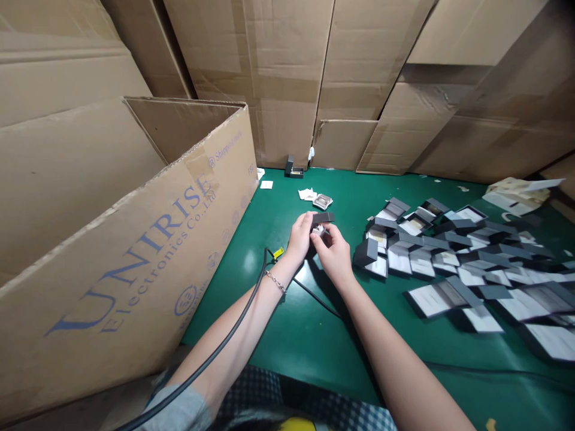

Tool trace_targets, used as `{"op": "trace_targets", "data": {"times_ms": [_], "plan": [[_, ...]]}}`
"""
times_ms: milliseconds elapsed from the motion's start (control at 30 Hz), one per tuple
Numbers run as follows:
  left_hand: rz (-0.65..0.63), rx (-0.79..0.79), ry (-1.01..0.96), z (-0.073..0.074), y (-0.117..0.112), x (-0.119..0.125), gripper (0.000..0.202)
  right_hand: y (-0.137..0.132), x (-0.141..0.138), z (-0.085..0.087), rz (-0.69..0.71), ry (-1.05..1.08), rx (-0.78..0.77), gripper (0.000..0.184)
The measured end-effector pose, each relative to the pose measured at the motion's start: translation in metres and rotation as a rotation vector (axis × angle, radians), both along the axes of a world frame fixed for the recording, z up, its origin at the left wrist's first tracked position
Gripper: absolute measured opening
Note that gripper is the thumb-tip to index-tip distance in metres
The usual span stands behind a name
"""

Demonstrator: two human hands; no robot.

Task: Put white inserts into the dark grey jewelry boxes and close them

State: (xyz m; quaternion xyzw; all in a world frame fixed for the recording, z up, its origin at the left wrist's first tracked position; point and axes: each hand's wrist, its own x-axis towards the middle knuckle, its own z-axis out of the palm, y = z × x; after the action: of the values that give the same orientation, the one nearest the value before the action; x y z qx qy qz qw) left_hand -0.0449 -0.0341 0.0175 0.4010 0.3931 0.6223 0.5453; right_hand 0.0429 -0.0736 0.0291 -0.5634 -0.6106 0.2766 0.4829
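Both my hands meet over the green table (287,335) around one small dark grey box (323,218) with its lid up. My left hand (300,236), with a bracelet at the wrist, grips the box from the left. My right hand (332,251) pinches at something small and white inside the box from the right. A heap of several similar grey boxes (453,257), open with white inserts showing, lies just to the right of my hands.
A large open carton printed UNIRISE (135,251) stands at the left. Cardboard sheets (314,78) wall the back. A black cable (251,311) runs over my left arm. A small packet (322,201), white slips (307,193) and a lone box (294,167) lie beyond.
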Motion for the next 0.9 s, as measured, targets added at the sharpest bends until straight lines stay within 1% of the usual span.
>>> {"op": "trace_targets", "data": {"times_ms": [100,167,233,333,400,500,700,900], "plan": [[0.001,-0.027,-0.013,0.0,-0.001,0.001,0.043,-0.004,-0.002,0.003,-0.023,-0.066,-0.017,0.031],[0.001,-0.028,-0.018,0.0,-0.002,0.002,0.043,-0.006,-0.003,0.004,-0.031,-0.139,0.005,0.03],[-0.006,-0.02,-0.035,-0.001,-0.001,0.002,0.043,-0.007,-0.004,0.003,-0.023,-0.189,0.084,0.03],[-0.013,-0.009,-0.055,-0.003,0.0,0.002,0.043,-0.005,-0.004,0.0,-0.048,-0.227,0.22,0.03],[-0.014,0.004,-0.048,-0.005,0.001,0.002,0.044,-0.003,-0.003,-0.001,-0.064,-0.242,0.249,0.03],[-0.032,0.027,-0.024,-0.007,0.002,0.002,0.044,-0.002,0.0,0.002,-0.038,-0.24,0.238,0.027],[-0.074,0.014,-0.019,-0.006,0.001,0.002,0.045,-0.002,0.003,0.004,-0.024,-0.135,0.17,0.024],[-0.064,-0.027,-0.031,-0.004,0.0,0.002,0.049,0.001,0.006,0.004,-0.009,-0.218,0.153,0.023]]}}
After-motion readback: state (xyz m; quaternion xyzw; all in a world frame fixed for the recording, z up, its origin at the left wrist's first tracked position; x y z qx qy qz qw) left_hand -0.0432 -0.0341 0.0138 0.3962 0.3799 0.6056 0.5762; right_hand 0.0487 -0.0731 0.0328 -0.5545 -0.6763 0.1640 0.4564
